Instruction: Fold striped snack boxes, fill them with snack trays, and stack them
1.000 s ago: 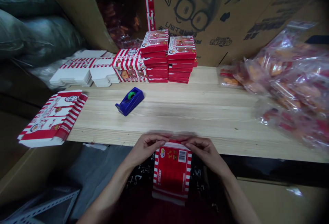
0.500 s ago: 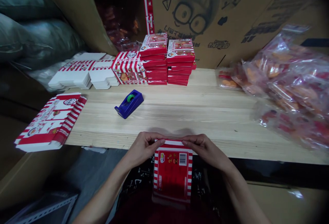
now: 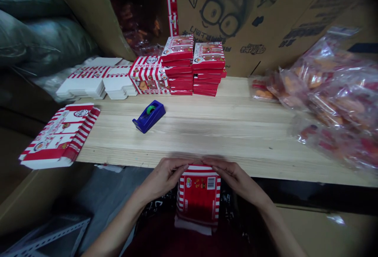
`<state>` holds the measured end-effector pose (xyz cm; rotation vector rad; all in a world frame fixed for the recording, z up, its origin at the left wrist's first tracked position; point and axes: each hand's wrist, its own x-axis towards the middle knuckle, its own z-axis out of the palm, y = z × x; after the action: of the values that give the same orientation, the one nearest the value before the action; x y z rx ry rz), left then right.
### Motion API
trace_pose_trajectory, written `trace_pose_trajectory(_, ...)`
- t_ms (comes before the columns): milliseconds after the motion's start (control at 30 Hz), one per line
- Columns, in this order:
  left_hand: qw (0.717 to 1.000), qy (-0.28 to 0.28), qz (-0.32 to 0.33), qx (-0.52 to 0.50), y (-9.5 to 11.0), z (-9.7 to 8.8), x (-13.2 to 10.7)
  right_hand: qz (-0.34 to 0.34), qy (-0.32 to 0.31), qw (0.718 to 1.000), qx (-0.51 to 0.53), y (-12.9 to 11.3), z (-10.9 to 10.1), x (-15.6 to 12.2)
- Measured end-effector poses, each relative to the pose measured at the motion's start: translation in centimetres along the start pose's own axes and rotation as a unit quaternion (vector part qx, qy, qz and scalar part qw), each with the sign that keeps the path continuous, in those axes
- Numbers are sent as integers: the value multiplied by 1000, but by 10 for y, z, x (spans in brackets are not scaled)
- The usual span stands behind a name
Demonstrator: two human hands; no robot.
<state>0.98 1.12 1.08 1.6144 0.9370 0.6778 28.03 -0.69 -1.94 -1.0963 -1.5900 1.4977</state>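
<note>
Printed cardboard cartons (image 3: 251, 17) and grey sacks (image 3: 44, 40) stand behind a pine bench (image 3: 236, 139).

A red-and-white printed carton (image 3: 199, 198) is held upright at the lower centre of the frame, its top edge gripped between the left hand (image 3: 162, 181) and the right hand (image 3: 235, 180), just off the near edge of the wooden bench (image 3: 212, 139). A blue tape dispenser (image 3: 149, 116) is seen on the bench, and stacked red cartons (image 3: 193, 66) are seen beyond it. Clear bags of snacks (image 3: 333, 99) are heaped at the right.

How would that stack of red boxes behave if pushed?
The stack of red boxes would probably slide apart or tip: the boxes sit slightly out of line, unbound. Each looks like thin printed card, so probably light, and the glossy faces may slip.
</note>
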Motion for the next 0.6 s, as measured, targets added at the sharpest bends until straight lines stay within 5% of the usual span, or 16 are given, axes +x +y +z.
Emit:
trace_pose_trajectory(300, 999, -19, 18, 30, -14, 4, -29, 0, 30, 998, -47, 5, 15, -29)
trace_pose_trajectory(500, 1000, -6, 1, -5, -19, 14, -33, -23, 46, 998, -38, 18, 28, -13)
trace_pose_trajectory(600, 1000, 15, -9, -7, -18, -2, -25, -33, 74, 997, -15, 20, 29, -4)
